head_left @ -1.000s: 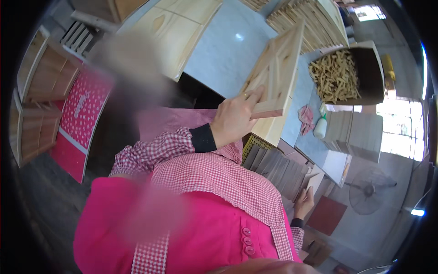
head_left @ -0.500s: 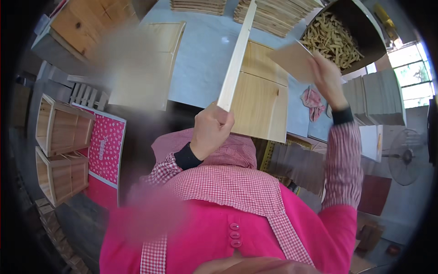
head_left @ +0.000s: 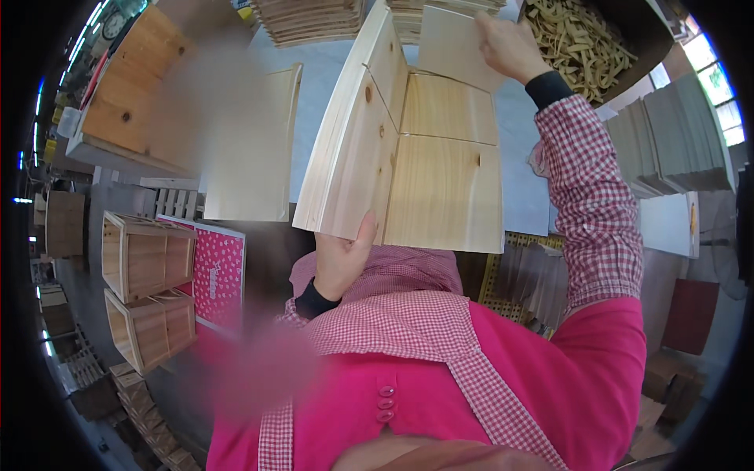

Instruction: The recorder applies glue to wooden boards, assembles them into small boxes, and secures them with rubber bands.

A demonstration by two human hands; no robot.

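Observation:
My left hand (head_left: 344, 263) grips the near lower edge of a pale wooden panel (head_left: 349, 141), thumb on its face and fingers underneath. This panel is tilted up, its inner face showing knots and a seam. Beside it, a second wooden panel (head_left: 448, 192) lies flat on the table, also with a seam across it. My right hand (head_left: 512, 49), farther away, is closed on the right side of a thin brown board (head_left: 452, 45). The board is over the far end of the flat panel. Where its lower edge rests is hard to tell.
A dark box of small wood strips (head_left: 577, 55) stands at the far right, with stacked thin boards (head_left: 683, 133) nearer. Stacked wooden slats (head_left: 310, 17) lie at the back. Another panel (head_left: 259, 157) lies left, partly blurred. Wooden boxes (head_left: 153, 255) sit lower left.
The panel in my left hand has turned from edge-on to show its face. My right hand has brought the thin board left and farther away, over the flat panel's far end.

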